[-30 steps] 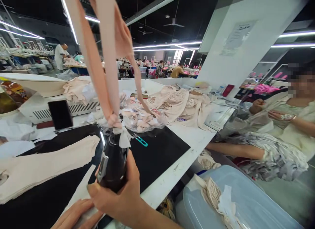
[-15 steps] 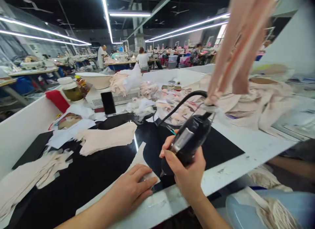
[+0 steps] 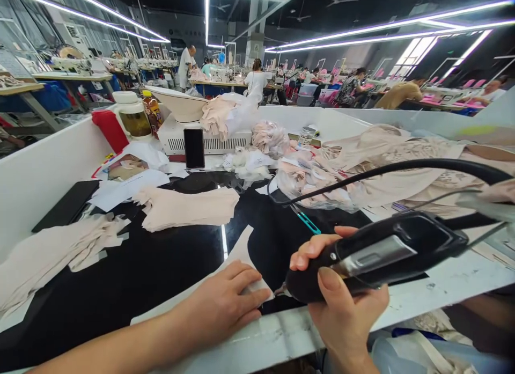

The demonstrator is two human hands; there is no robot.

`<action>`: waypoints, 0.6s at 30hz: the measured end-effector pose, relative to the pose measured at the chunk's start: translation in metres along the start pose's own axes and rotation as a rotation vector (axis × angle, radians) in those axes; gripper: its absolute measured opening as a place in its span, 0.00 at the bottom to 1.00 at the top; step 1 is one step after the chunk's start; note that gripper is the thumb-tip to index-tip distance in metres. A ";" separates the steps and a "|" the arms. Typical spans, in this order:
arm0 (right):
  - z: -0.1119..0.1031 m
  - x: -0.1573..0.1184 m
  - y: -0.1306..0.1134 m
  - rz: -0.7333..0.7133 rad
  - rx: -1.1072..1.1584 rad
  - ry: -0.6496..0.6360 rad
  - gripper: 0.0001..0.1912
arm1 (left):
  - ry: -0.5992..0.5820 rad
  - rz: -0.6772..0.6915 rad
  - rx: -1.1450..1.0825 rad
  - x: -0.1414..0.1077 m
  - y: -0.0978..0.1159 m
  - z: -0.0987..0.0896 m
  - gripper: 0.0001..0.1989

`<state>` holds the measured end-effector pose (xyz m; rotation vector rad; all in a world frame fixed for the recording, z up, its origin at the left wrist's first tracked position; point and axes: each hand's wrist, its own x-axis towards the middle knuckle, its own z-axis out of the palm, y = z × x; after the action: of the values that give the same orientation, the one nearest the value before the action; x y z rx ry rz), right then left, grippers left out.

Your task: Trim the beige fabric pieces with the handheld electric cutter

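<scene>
My right hand [image 3: 341, 293] is wrapped round a black handheld power tool [image 3: 378, 253] with a silver panel. The tool lies nearly level, its tip at the corner of a pale fabric piece [image 3: 241, 246]. On that piece my left hand [image 3: 225, 293] rests flat, fingers bent slightly and pointing right, pressing it to the black surface [image 3: 177, 269]. A stack of beige cut fabric [image 3: 189, 206] lies behind my left hand, and another beige stack [image 3: 52, 256] is at the far left. Turquoise-handled tweezers or snips [image 3: 308, 222] lie beyond the tool.
A black phone [image 3: 194, 148] stands upright against a white vented box [image 3: 225, 142]. A lidded jar [image 3: 134, 116] and a red object [image 3: 109, 131] are at the back left. A black cable [image 3: 362, 175] arches to the right. Beige fabric [image 3: 422, 148] is heaped at the right; several people sit beyond.
The tool has tilted down from upright to nearly level, its tip now at the fabric's corner. My right hand has turned with it. The view has swung right; my left hand stays on the fabric.
</scene>
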<state>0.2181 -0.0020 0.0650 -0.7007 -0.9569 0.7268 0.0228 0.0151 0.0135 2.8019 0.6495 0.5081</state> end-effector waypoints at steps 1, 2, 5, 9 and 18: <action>0.000 0.000 0.001 0.002 0.001 -0.005 0.21 | 0.004 0.004 -0.002 0.000 0.000 0.000 0.15; 0.001 -0.001 0.001 0.004 0.001 -0.010 0.21 | 0.010 0.006 -0.004 0.000 0.000 0.001 0.15; 0.001 -0.001 0.003 0.000 -0.008 -0.017 0.21 | 0.022 0.005 -0.001 -0.001 0.000 0.002 0.16; 0.000 -0.003 0.003 0.002 -0.019 -0.016 0.21 | -0.001 0.001 0.012 0.000 0.000 0.002 0.16; 0.001 -0.002 0.002 -0.013 -0.054 -0.010 0.19 | -0.005 -0.030 -0.002 -0.001 -0.001 -0.001 0.17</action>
<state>0.2158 -0.0018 0.0627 -0.7382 -0.9925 0.6952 0.0208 0.0157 0.0133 2.7865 0.6889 0.4953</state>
